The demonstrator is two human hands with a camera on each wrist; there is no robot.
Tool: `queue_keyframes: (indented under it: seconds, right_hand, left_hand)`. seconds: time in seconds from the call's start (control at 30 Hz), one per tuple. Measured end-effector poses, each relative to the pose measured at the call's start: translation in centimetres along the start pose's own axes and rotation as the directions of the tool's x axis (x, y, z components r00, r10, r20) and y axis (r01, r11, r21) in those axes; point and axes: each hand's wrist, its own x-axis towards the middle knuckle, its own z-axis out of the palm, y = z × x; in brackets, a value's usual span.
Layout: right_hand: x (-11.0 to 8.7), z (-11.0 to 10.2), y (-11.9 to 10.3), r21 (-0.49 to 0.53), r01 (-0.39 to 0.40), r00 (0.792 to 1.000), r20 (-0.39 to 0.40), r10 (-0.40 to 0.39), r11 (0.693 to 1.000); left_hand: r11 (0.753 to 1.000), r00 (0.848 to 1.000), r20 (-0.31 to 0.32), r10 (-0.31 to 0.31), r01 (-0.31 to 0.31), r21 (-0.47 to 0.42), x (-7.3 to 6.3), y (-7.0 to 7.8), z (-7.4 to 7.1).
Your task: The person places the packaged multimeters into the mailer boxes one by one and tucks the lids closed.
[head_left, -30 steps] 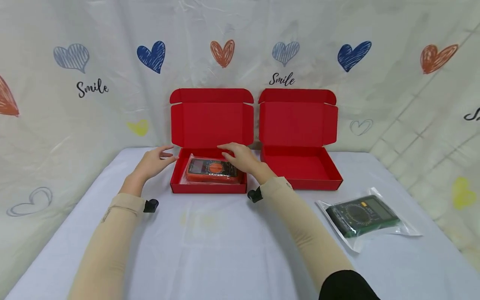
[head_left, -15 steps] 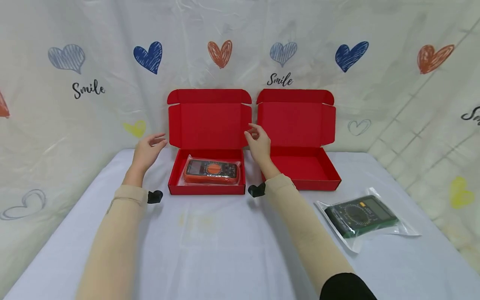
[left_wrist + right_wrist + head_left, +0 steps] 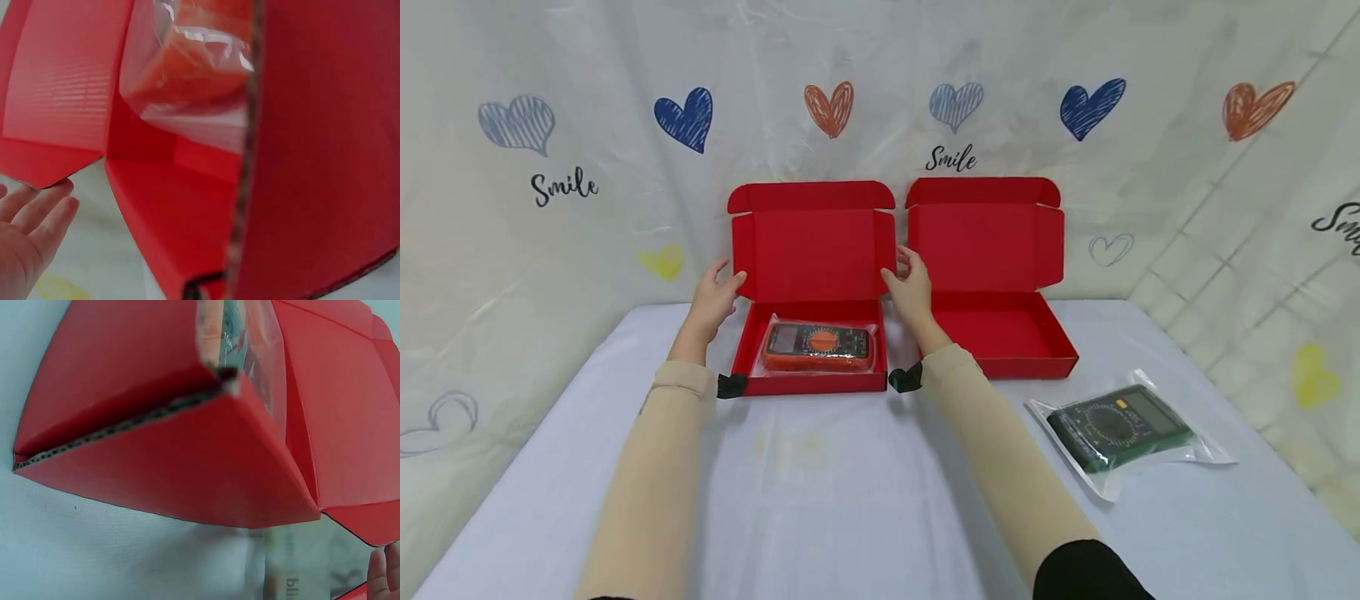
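Observation:
An orange multimeter (image 3: 822, 348) in clear plastic lies inside the left red cardboard box (image 3: 811, 383). This box's lid (image 3: 812, 254) stands upright, its side flaps spread. My left hand (image 3: 709, 307) is at the lid's left flap, thumb tip overlapping its edge in the head view. In the left wrist view the fingers (image 3: 53, 225) are nearly straight, their tips at that flap's rim. On the other side, my right hand (image 3: 913, 298) has its thumb at the right flap's edge. In the right wrist view its fingertips (image 3: 379, 575) show just beside that flap.
A second red box (image 3: 1003, 337) with a raised lid stands close by on the right, nothing inside it. A green multimeter (image 3: 1120, 429) in a clear bag lies on the white-covered table (image 3: 835, 500) at the right. A heart-printed sheet (image 3: 602, 242) hangs behind.
My right hand has left the multimeter and risen to the lid's right flap. The left hand has moved up to the left flap. The view has shifted slightly, both boxes appearing further left.

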Motion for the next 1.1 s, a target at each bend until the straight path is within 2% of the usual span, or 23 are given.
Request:
queue_keyframes:
  seconds: [0.1, 0.2, 0.43, 0.77, 1.1]
  right_hand:
    - [-0.1, -0.1, -0.1, 0.015, -0.007, 1.0, 0.003, 0.007, 1.0]
    - [-0.1, 0.1, -0.3, 0.021, -0.007, 1.0, 0.009, 0.006, 1.0]
    - [-0.3, 0.6, -0.4, 0.029, -0.008, 1.0, 0.027, 0.007, 1.0]
    - [-0.3, -0.6, -1.0, -0.051, 0.01, 0.999, 0.039, -0.008, 0.999]
    - [-0.3, -0.6, -0.6, -0.112, 0.019, 0.997, 0.074, -0.011, 0.994]
  left_hand:
    - [0.999, 1.0, 0.03, -0.005, 0.006, -0.038, -0.1, 0.4, 0.2]
    - [0.997, 0.999, 0.033, -0.007, 0.01, -0.071, -0.2, 0.5, 0.0]
    - [0.994, 0.999, 0.053, -0.014, 0.02, -0.105, -0.9, -0.2, -0.4]
    - [0.997, 0.997, 0.064, 0.053, -0.05, -0.057, -1.6, -0.4, -0.4]
    - [0.999, 0.994, 0.106, 0.033, -0.031, -0.018, -2.1, 0.0, -0.6]
